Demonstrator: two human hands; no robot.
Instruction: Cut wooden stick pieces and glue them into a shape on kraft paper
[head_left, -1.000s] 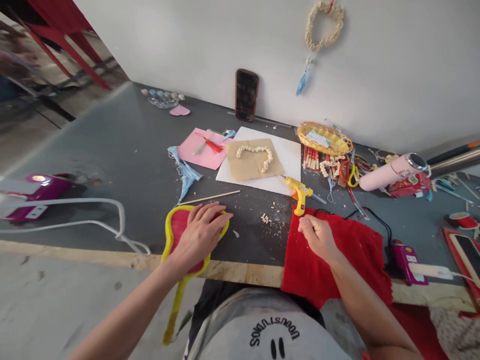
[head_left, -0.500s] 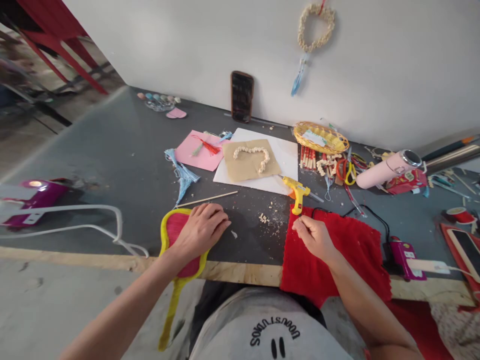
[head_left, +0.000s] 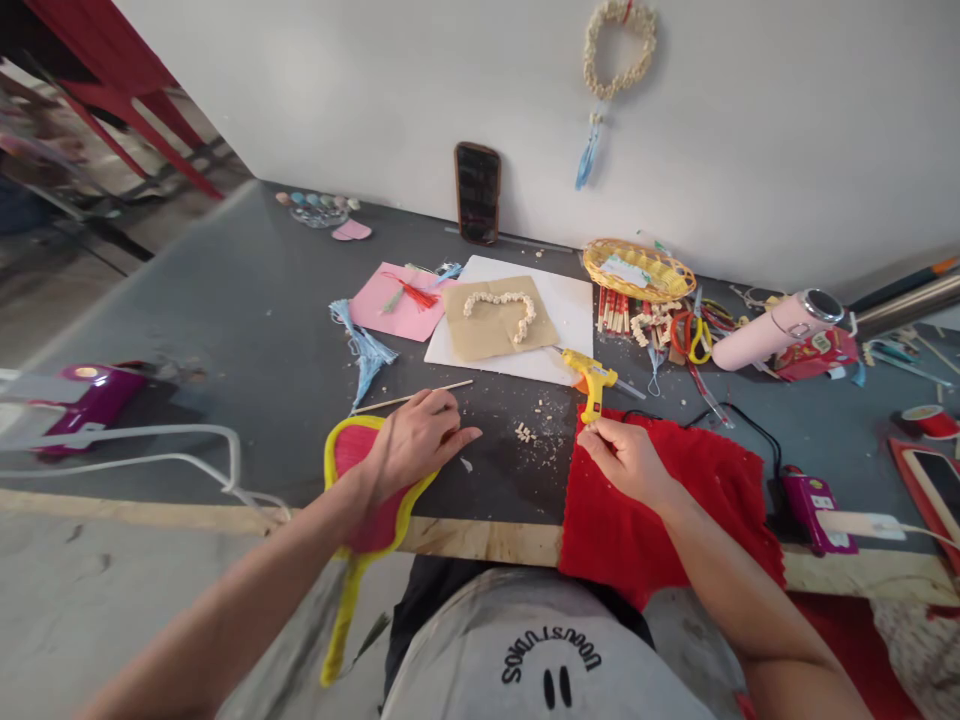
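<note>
My left hand [head_left: 421, 440] lies over the top of a pink round fan [head_left: 375, 530] with a fuzzy yellow rim. Its fingers are loosely bent with the thumb held apart, and nothing shows in them. Just beyond the fingers is a thin wooden stick [head_left: 405, 399]. My right hand [head_left: 621, 455] pinches the lower end of a yellow hot glue gun's [head_left: 592, 380] handle, above a red cloth [head_left: 675, 490]. The gun's nozzle points at brown paper [head_left: 491, 338], where a curved, partly open outline of small pale pieces [head_left: 529, 310] lies.
A white sheet [head_left: 574, 300] lies under the brown paper. Blue tassels [head_left: 366, 345] and pink paper [head_left: 375, 310] lie left. A wicker basket [head_left: 645, 285], scissors [head_left: 699, 340] and pink flask [head_left: 776, 330] stand right. A phone [head_left: 477, 195] leans on the wall below a hanging heart wreath [head_left: 592, 60].
My left hand has shifted slightly right and forward, its thumb now spread away. My right hand has moved up slightly against the glue gun's handle. The camera view has shifted slightly.
</note>
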